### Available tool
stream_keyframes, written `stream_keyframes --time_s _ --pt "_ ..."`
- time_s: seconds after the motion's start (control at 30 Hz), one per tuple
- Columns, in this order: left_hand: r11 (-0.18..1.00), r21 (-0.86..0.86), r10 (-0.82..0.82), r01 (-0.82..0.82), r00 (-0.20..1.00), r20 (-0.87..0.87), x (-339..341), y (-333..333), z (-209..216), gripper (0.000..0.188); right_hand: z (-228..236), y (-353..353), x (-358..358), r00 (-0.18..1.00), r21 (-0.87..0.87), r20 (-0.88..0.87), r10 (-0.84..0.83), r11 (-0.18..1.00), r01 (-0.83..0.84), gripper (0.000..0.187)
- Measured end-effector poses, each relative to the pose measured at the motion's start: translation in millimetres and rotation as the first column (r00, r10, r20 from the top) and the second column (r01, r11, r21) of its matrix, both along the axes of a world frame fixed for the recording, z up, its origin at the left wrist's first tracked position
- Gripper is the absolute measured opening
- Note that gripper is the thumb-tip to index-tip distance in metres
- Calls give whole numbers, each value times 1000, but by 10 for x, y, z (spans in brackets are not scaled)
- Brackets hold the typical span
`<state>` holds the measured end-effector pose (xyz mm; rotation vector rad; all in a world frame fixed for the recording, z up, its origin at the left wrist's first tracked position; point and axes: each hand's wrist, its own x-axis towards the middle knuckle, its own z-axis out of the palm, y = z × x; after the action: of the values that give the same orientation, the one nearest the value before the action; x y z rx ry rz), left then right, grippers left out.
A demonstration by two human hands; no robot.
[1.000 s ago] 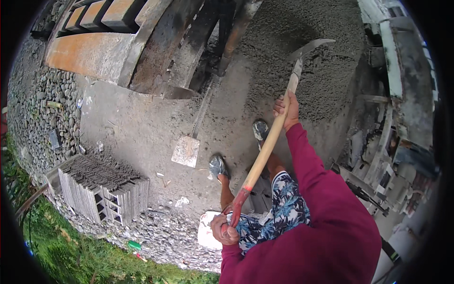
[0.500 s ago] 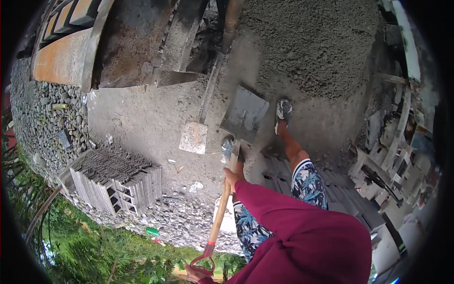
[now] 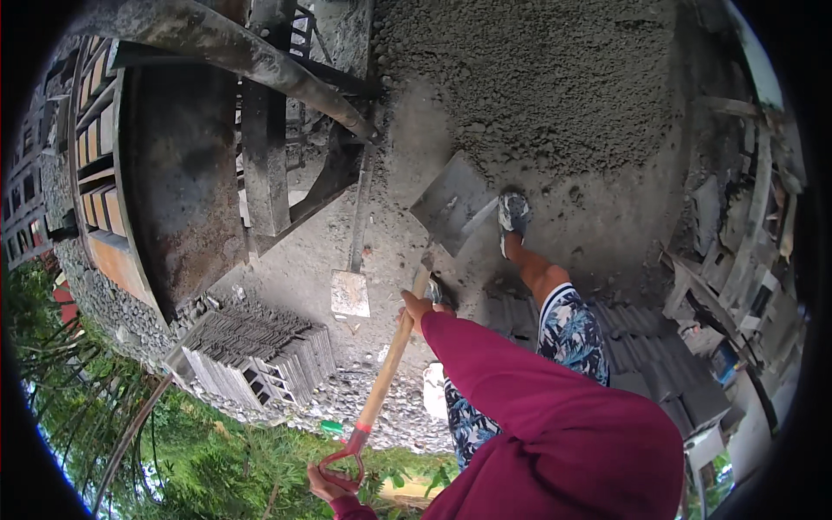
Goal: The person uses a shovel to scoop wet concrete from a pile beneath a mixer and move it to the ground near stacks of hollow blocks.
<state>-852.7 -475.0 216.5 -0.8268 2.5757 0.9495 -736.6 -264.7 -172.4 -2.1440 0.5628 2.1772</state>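
My left hand (image 3: pixel 324 485) is closed around the red D-shaped grip of a shovel (image 3: pixel 387 374), low in the view. Farther up, my right hand (image 3: pixel 417 310) wraps the wooden shaft not far from the blade. The flat grey shovel blade (image 3: pixel 451 204) is at the ground beside my right shoe, with no load visible on it. Just beyond it spreads a broad heap of dark grey, crumbly mix (image 3: pixel 537 87). My right shoe (image 3: pixel 514 212) stands between blade and heap, and my left shoe (image 3: pixel 440 296) is partly hidden behind the shaft and right hand.
A rusty metal machine frame (image 3: pixel 191 173) with a thick pipe (image 3: pixel 260 65) stands at the far left. A pale square plate (image 3: pixel 350 293) on a narrow bar lies left of the shovel. Grey hollow blocks (image 3: pixel 260 355) are stacked near left. Dark blocks (image 3: pixel 641 355) and scrap (image 3: pixel 737 260) crowd the right.
The shovel's grip end has swung left and slightly away with my left hand, while the blade has shifted a little rightward, closer to my right shoe. The view has turned, showing more of the machine.
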Motion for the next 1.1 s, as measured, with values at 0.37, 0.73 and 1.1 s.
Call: stream_keyframes --time_s 0.37,0.73,1.1 --pt "935 -177 346 -308 901 260 398 -1712 49 63 163 -970 192 958 134 106 266 951 -279 33" --pt "951 61 265 -304 898 352 436 -1412 -748 48 -836 -1157 322 862 258 225 454 825 -502 27" --pt "974 187 121 -128 991 52 1569 169 -592 52 -177 860 950 952 374 160 262 876 -304 24"
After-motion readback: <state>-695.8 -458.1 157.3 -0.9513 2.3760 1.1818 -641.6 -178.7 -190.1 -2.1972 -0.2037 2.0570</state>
